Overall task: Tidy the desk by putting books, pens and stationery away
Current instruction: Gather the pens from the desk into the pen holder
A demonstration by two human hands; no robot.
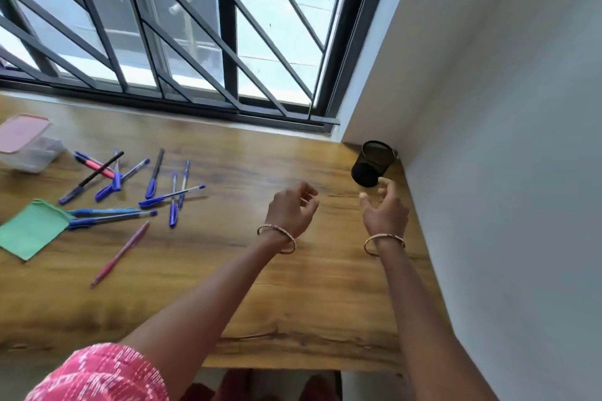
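A black mesh pen holder (372, 163) stands in the desk's far right corner, close to the wall. My right hand (384, 209) hovers just in front of it, fingers loosely spread and holding nothing. My left hand (292, 210) floats over the middle of the desk with relaxed, slightly curled fingers, also holding nothing. Several blue pens (153, 179) lie scattered on the left of the wooden desk (247, 270), with a black pen (94, 174) among them. A pink pen (121, 252) lies apart, nearer the front.
A clear plastic box with a pink lid (24, 143) sits at the far left. A green cloth (31, 228) lies in front of it. A barred window runs along the desk's back; a white wall bounds the right side.
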